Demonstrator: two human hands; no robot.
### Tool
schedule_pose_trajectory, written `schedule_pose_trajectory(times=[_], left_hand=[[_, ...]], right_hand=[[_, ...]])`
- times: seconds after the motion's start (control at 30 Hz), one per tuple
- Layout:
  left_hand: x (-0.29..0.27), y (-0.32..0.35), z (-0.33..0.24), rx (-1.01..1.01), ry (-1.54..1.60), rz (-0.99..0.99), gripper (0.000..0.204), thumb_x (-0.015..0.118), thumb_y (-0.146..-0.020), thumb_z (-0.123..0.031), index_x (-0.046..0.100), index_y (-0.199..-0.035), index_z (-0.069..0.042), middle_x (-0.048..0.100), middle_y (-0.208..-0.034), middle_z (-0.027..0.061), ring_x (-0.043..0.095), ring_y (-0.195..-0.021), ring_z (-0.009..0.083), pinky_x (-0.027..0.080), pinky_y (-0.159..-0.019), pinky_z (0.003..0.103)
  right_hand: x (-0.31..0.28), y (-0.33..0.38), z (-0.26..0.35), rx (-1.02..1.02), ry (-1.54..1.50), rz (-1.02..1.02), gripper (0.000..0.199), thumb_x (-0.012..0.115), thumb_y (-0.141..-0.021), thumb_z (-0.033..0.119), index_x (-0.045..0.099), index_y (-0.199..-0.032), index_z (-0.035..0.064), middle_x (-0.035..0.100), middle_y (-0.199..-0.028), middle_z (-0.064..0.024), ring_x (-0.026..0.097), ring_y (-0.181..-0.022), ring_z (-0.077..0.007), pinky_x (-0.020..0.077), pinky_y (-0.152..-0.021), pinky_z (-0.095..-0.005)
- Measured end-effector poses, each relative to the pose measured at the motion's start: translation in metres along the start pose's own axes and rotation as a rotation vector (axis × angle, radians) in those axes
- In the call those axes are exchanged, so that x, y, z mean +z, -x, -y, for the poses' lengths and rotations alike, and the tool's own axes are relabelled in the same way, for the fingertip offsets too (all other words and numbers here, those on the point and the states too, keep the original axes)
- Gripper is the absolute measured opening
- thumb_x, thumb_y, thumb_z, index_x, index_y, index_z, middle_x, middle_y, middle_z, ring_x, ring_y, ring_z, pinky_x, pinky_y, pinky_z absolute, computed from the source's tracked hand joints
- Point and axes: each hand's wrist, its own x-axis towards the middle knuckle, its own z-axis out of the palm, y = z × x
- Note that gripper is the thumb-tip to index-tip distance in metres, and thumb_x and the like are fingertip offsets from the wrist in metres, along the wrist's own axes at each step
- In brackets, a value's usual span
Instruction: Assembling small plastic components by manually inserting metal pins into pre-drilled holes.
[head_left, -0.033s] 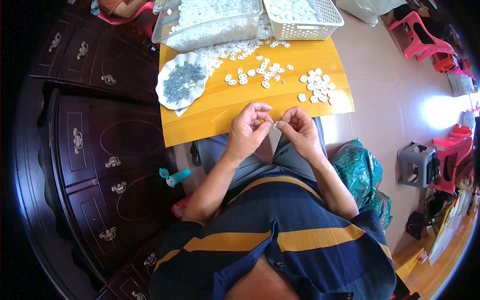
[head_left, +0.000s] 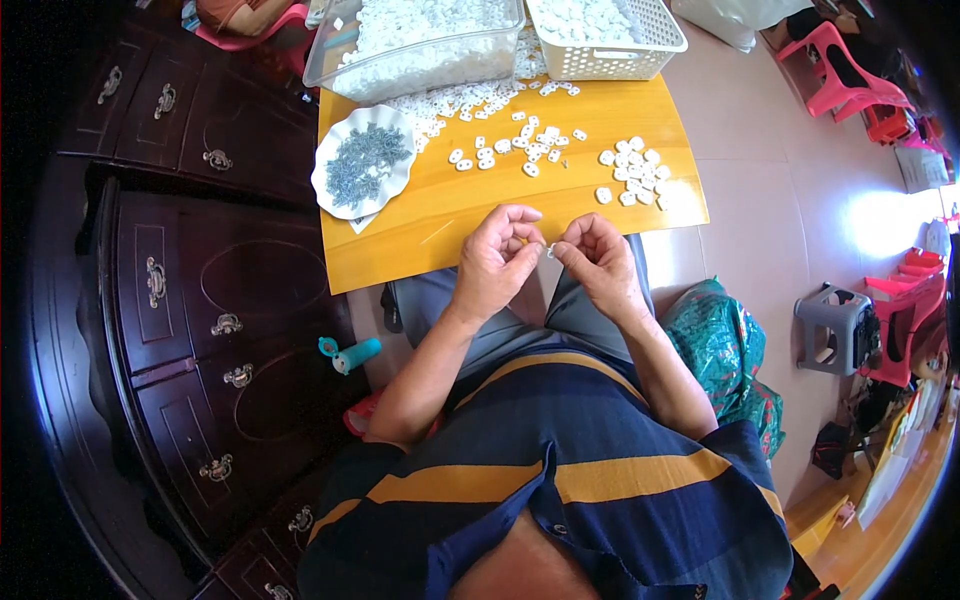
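Observation:
Close together just off the table's near edge, my left hand (head_left: 493,262) and my right hand (head_left: 604,264) meet fingertip to fingertip. A small white plastic piece (head_left: 550,251) shows at the right thumb and forefinger, which pinch it. Thumb and forefinger of the left hand are also closed; whatever is between them is too small to name. Beyond the hands, loose white two-holed pieces (head_left: 531,169) are scattered on the wooden table (head_left: 450,225). A pile of white pieces (head_left: 635,172) lies to the right. At the left, a scalloped white plate (head_left: 322,172) holds many small grey metal parts (head_left: 365,162).
A clear bin (head_left: 420,75) and a cream perforated basket (head_left: 610,65), both full of white pieces, stand at the table's far side. Dark drawers (head_left: 240,300) line the left. A teal bottle (head_left: 356,355) and shiny green bags (head_left: 712,335) are on the floor beside me.

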Motion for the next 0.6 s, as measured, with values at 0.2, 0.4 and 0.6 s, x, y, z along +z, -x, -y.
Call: schedule_pose_trajectory(times=[0.2,0.4,0.6], left_hand=[[-0.0004,-0.0001,0.0008,-0.013,-0.018,0.009,0.032,0.065,-0.091,0.009,0.059,-0.120,0.000,0.067,-0.089,0.0020,0.062,-0.074,0.0025,0.051,-0.067,0.019],[0.0009,-0.0002,-0.0006,-0.010,-0.045,0.008,0.032,0.066,-0.090,0.009,0.060,-0.120,-0.001,0.067,-0.087,0.0016,0.061,-0.072,0.0024,0.051,-0.065,0.019],[0.0014,-0.0007,-0.0030,0.000,-0.068,0.014,0.032,0.066,-0.089,0.009,0.062,-0.118,-0.002,0.068,-0.083,0.0011,0.061,-0.070,0.0023,0.050,-0.064,0.019]], right_hand=[[0.0005,0.0008,-0.0002,0.007,0.001,-0.002,0.013,0.071,-0.098,0.005,0.058,-0.099,0.0070,0.059,-0.082,0.0058,0.052,-0.070,-0.0009,0.0417,-0.061,-0.0165],[0.0028,0.0015,-0.0054,-0.028,0.021,-0.026,0.014,0.072,-0.097,0.003,0.058,-0.098,0.0067,0.059,-0.082,0.0065,0.052,-0.070,-0.0007,0.0416,-0.061,-0.0166],[0.0097,0.0042,-0.0064,0.000,-0.091,-0.094,0.011,0.071,-0.096,0.002,0.060,-0.097,0.0041,0.059,-0.081,0.0062,0.051,-0.069,0.0005,0.0405,-0.059,-0.0165]])
